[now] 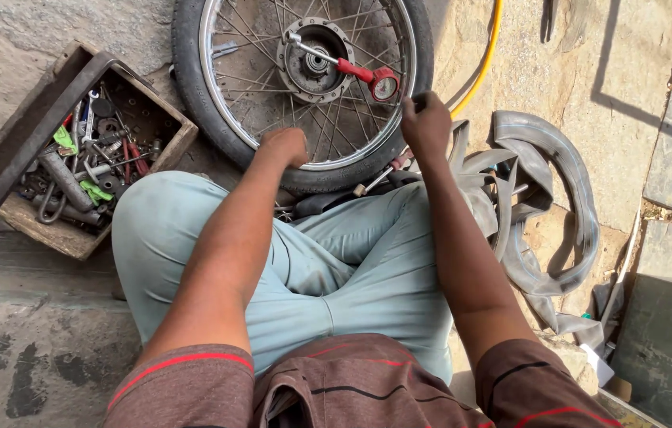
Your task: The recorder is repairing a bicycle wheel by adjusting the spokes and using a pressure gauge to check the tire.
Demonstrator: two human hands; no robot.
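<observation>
Left hand (287, 147) curled closed, gripping spoked wheel (304, 79) at tyre's seven o'clock edge. Right hand (425, 123) closed too, clamped on same tyre at four o'clock. Wheel lying flat on stone floor (558, 63), beyond knees. Tyre gauge (368, 78) across hub. Inner tube (558, 206) at three o'clock; wooden tool box (74, 158) at nine.

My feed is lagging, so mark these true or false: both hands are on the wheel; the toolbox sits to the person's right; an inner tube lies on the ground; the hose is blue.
1. Both hands are on the wheel: true. The left hand and right hand grip the tyre at its near edge.
2. The toolbox is on the right: false. The wooden toolbox is on the person's left.
3. An inner tube lies on the ground: true. The inner tube lies at the right.
4. The hose is blue: false. The hose is yellow.
</observation>
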